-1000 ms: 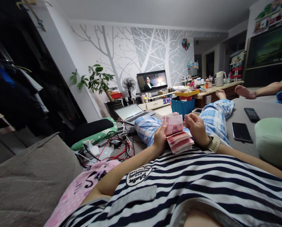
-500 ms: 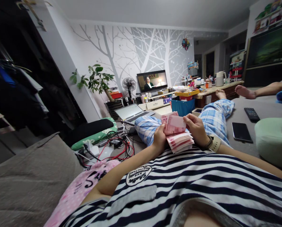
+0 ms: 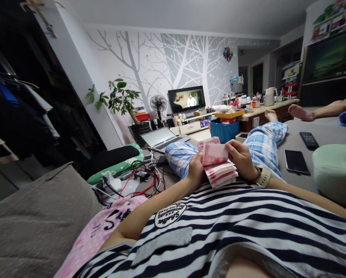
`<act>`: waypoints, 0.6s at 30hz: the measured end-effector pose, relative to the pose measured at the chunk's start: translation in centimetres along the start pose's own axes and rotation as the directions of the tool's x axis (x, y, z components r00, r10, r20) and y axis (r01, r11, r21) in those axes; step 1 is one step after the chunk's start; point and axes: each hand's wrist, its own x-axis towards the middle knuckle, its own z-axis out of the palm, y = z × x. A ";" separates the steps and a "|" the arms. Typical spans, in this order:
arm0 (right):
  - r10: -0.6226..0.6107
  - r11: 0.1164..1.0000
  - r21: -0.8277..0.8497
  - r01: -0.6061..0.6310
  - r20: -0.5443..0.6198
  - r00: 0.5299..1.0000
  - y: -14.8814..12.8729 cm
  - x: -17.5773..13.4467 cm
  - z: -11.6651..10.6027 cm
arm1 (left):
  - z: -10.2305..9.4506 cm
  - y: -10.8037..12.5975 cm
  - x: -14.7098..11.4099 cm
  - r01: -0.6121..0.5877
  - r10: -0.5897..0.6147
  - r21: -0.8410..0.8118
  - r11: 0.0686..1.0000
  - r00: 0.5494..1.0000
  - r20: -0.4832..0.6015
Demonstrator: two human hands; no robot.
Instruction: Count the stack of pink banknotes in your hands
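A folded stack of pink banknotes [image 3: 221,173] is gripped at its left edge by my left hand [image 3: 195,168], whose fingers are partly hidden behind the notes. With thumb and fingers, my right hand [image 3: 240,157] pinches the upper right corner of one raised banknote [image 3: 215,153]. The lower notes fan out toward my striped shirt [image 3: 219,216]. A watch [image 3: 263,175] sits on my right wrist. Both hands are above my lap, between my legs in blue plaid trousers [image 3: 262,144].
Left of my legs lie tangled cables [image 3: 149,181] and an open laptop [image 3: 164,139]. To the right are a phone [image 3: 296,162], a remote control [image 3: 308,140] and a green neck pillow [image 3: 335,173]. Another person's bare foot [image 3: 300,112] rests at the far right.
The raised banknote has shifted and turned slightly between my hands, which have barely moved. The picture on the television screen is different.
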 end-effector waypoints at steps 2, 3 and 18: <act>-0.003 1.000 -0.010 0.003 -0.002 1.000 -0.1 0.0 0.0 | 0.0 -0.3 0.1 0.011 -0.010 -0.043 0.999 1.000 0.023; -0.004 1.000 -0.014 0.004 -0.003 1.000 -0.1 -0.1 0.0 | 0.0 -0.4 0.2 0.016 -0.014 -0.057 0.998 0.999 0.033; -0.022 0.999 -0.025 0.022 -0.001 1.000 -0.2 -0.2 0.1 | 0.2 0.6 -0.5 -0.003 0.003 0.060 0.998 1.000 -0.002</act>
